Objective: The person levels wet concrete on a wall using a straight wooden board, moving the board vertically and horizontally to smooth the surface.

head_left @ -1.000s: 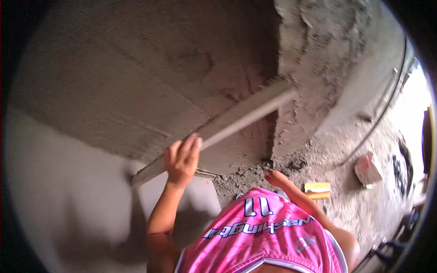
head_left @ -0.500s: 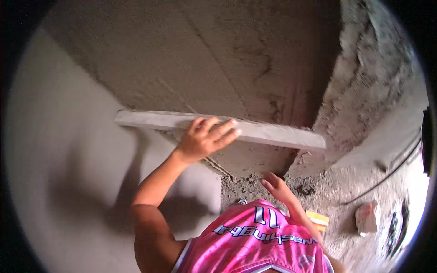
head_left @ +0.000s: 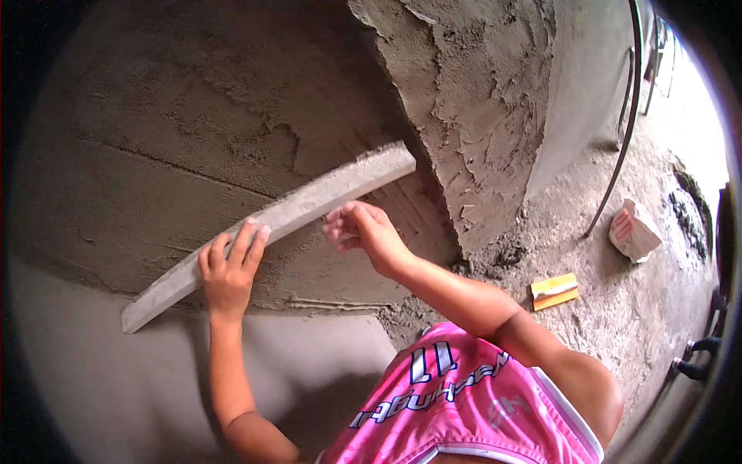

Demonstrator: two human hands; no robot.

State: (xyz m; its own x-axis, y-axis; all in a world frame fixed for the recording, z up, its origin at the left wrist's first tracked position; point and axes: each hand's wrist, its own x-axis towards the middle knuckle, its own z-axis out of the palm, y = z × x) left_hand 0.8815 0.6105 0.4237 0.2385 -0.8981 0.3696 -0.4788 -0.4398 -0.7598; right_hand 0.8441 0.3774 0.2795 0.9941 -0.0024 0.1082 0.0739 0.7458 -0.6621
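Note:
A long pale plasterer's straightedge [head_left: 325,188] lies slantwise against the wet grey mortar [head_left: 209,116], its right end higher and farther away. My left hand [head_left: 230,274] grips it left of its middle, fingers bent over the upper edge. My right hand [head_left: 367,233] is just below the bar's right half, with fingers loosely curled and apart, slightly blurred. Nothing shows in that hand, and whether its fingertips touch the bar is unclear. The bar's left end reaches over the smooth pale surface [head_left: 100,309] beside the mortar.
Rough mortar [head_left: 479,100] covers the adjoining wall face past the corner. On the gritty floor to the right lie a yellow float [head_left: 554,291] and a crumpled pale bag [head_left: 634,232]. A dark hose or cable [head_left: 624,139] runs down to the floor. Crumbled mortar [head_left: 495,259] lies at the corner's foot.
The view has turned right. The straightedge has tilted, its right end now higher. My right hand has risen from beside my body to near the bar; my left hand still grips it.

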